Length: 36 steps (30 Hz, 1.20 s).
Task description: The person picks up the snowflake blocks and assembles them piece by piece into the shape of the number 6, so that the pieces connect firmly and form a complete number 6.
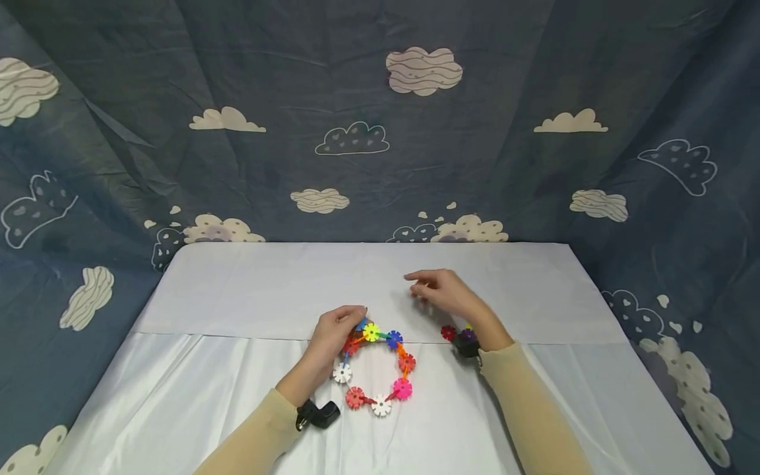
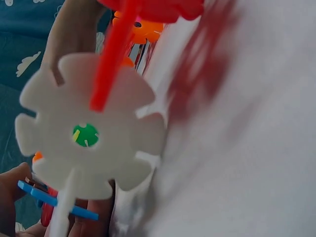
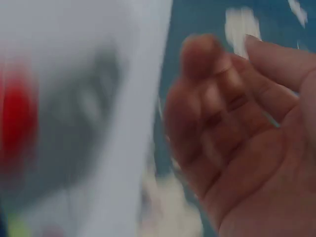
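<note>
In the head view a ring of notched, flower-shaped plastic discs [image 1: 402, 388], coloured white, pink, red, blue and yellow, lies at the middle of the white table. My left hand [image 1: 332, 333] pinches it at its upper left, by a blue disc. Close to the left wrist camera, a white disc [image 2: 113, 148] and a red disc [image 2: 170, 10] of the ring cover part of that hand. My right hand [image 1: 448, 290] is over the table beyond the ring's right side, fingers loosely bent with nothing in them. Its palm and bent fingers fill the right wrist view, blurred.
By the right wrist's black camera [image 1: 466, 345] lie a loose red disc [image 1: 448, 332] and a few purple and yellow pieces, partly hidden by the arm. The white cloth-covered table [image 1: 237, 284] ends at a dark curtain [image 1: 356, 86] with cloud prints.
</note>
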Tool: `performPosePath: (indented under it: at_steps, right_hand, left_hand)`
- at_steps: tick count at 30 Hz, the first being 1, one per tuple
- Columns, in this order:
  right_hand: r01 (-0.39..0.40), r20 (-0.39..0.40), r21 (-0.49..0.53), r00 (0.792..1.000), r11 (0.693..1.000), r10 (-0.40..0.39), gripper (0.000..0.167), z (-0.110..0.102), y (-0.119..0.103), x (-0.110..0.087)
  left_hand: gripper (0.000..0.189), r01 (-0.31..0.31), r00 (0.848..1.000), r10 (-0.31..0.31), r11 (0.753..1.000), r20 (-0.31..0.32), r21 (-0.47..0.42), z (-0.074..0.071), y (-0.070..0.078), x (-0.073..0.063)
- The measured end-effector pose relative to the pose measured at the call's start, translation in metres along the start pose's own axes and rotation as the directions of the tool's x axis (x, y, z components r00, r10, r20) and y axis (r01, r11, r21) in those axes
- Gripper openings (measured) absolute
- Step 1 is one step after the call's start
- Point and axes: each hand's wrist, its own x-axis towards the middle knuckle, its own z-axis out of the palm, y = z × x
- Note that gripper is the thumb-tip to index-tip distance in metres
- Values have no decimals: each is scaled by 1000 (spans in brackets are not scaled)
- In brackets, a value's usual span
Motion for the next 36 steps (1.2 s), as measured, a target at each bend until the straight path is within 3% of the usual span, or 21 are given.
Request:
performPosePath:
  at_steps: [3, 6, 9, 15, 19, 22, 24, 28, 30, 36]
  right_hand:
    - [-169, -69, -143, 985, 975, 160, 42, -24, 22, -17]
    - [-281, -32, -198, 959, 939, 280, 49, -34, 39, -27]
    - [-311, -7, -199, 949, 929, 316, 44, -31, 46, -27]
    - [-353, -30, -154, 935, 923, 353, 28, -32, 50, -24]
    - [-308, -51, -64, 951, 949, 305, 23, -31, 48, -20]
    - [-241, -48, 86, 968, 967, 246, 22, -23, 37, -11]
    - [-210, -29, 232, 974, 950, 223, 22, -14, 25, -4]
    - [-145, -3, 456, 986, 878, 165, 22, 10, -2, 12]
    - [-106, 3, 494, 993, 863, 121, 22, 22, -14, 18]
    - [-11, 13, 440, 1000, 898, 6, 21, 47, -32, 26]
  left_hand:
    - [42, -3, 1000, 3, 1000, -3, 4, 1, 0, 0]
    - [41, -5, 1000, 5, 1000, -3, 11, 1, 0, 0]
    - [41, -5, 1000, 5, 1000, 6, -2, -1, 0, 0]
    - [44, -12, 1000, 12, 1000, 13, -1, 0, 1, 1]
    - [45, -10, 1000, 10, 1000, 10, 11, -1, 0, 1]
    - [43, -3, 1000, 3, 1000, 25, -4, -3, -1, 1]
    - [41, -3, 999, 3, 1000, 34, -10, -3, -2, 0]
    - [41, -13, 1000, 13, 1000, 28, 2, -2, -2, 0]
    - [42, -11, 1000, 11, 1000, 19, 10, -2, -2, 0]
    - [43, -5, 1000, 5, 1000, 15, 9, -2, 0, 1]
